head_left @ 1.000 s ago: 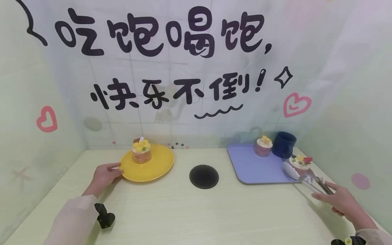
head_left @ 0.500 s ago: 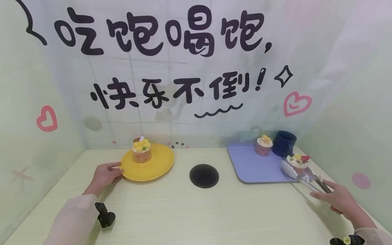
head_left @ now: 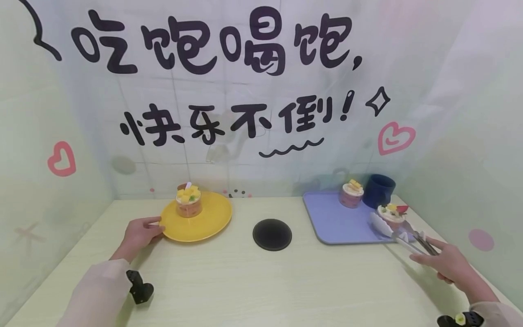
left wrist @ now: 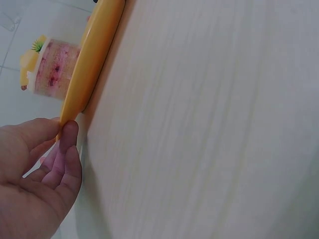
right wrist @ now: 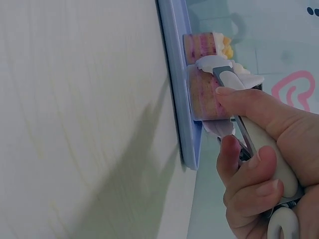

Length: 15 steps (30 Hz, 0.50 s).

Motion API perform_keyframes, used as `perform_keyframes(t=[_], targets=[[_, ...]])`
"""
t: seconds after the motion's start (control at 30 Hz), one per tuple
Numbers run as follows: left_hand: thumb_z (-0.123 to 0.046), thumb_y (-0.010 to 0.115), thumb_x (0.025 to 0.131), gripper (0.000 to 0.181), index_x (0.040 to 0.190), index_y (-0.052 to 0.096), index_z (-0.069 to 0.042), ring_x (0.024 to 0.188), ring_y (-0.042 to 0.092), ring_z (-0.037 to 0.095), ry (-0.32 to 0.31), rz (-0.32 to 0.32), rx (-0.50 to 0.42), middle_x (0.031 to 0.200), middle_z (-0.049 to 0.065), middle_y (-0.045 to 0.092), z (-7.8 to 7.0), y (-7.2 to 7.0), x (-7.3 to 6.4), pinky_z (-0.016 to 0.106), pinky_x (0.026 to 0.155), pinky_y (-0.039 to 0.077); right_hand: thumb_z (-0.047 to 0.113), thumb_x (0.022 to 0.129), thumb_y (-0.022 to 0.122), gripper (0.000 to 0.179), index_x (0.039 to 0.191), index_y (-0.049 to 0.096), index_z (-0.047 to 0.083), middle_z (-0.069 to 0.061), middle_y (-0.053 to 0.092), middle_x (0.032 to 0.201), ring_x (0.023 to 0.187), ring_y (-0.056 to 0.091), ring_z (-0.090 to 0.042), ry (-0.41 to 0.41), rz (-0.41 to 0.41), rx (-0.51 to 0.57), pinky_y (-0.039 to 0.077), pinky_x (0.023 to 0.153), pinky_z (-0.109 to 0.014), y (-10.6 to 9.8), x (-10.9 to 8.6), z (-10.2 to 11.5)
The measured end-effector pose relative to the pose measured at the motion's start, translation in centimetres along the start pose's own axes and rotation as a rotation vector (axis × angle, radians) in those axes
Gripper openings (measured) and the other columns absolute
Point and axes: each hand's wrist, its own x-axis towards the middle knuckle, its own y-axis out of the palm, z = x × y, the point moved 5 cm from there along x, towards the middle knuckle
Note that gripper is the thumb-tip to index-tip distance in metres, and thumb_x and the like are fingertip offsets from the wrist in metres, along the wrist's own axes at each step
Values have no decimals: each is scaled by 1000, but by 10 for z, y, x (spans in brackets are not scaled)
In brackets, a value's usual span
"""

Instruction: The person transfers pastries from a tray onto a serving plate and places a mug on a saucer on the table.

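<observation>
My left hand (head_left: 140,235) pinches the rim of a yellow plate (head_left: 214,222) between thumb and fingers. On that plate stands a cake cup (head_left: 189,206) topped with yellow cubes. My right hand (head_left: 449,263) grips a pair of tongs (head_left: 404,243) by its pale handles. The tong heads lie on either side of a second cake cup (right wrist: 207,94), which has cream and a red fruit slice on top. That cup is at the right part of a lavender tray (head_left: 335,227); whether its base touches the tray I cannot tell.
Farther back on the tray is another cake cup (head_left: 351,194), close to a dark blue mug (head_left: 379,190). A round black disc (head_left: 272,235) lies on the pale table (head_left: 261,286) between plate and tray. Printed walls enclose the table at the back and sides.
The right hand has moved a little to the left, and the tongs and the cake cup between them have shifted left with it. The left hand and plate have stayed put.
</observation>
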Motion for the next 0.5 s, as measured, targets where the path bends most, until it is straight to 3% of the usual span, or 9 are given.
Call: perform_keyframes(t=[0.5], targets=[[-15, 57, 90, 54, 132, 37, 12, 80, 61, 15, 3, -2, 29, 115, 31, 54, 1, 0, 0, 27, 71, 53, 36, 80, 69, 92, 139, 16, -12, 7, 23, 52, 39, 31, -8, -34, 5, 28, 36, 38, -25, 8, 4, 9]])
